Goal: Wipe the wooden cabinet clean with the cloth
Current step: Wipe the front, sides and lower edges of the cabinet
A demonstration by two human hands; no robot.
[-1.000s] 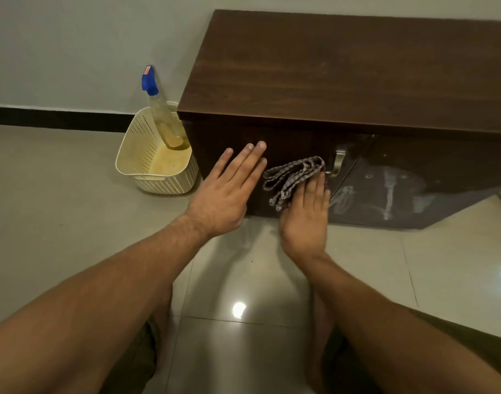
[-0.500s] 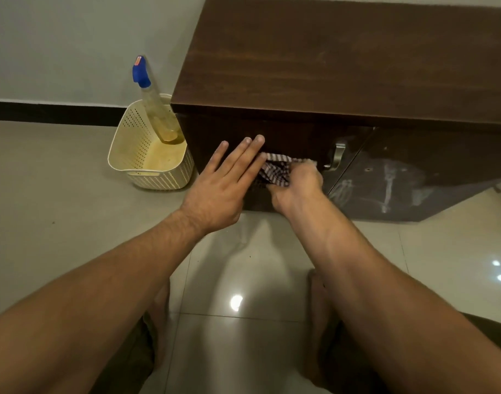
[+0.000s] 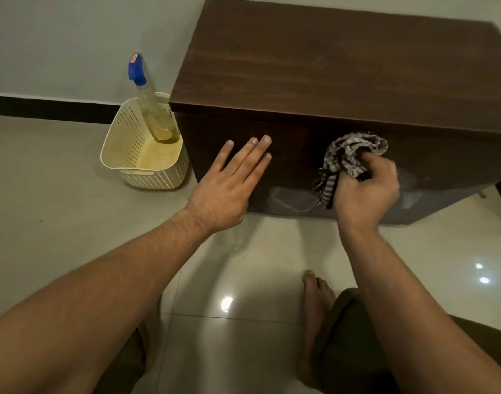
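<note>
A low dark brown wooden cabinet (image 3: 334, 66) stands against the wall, its front facing me. My left hand (image 3: 229, 186) lies flat with fingers spread against the left part of the cabinet front. My right hand (image 3: 366, 189) is closed around a bunched grey striped cloth (image 3: 349, 152), holding it against the middle of the front. The cloth covers the spot where the door handle was seen; the handle is hidden.
A cream perforated basket (image 3: 138, 155) sits on the tiled floor left of the cabinet, with a blue-capped spray bottle (image 3: 149, 106) leaning in it. My bare feet (image 3: 314, 314) rest on the glossy floor below my arms. A black skirting strip runs along the wall.
My right hand has bunched the cloth and carried it to the right across the cabinet front, over the handle. The open door now looks shut. My left hand stays flat on the front.
</note>
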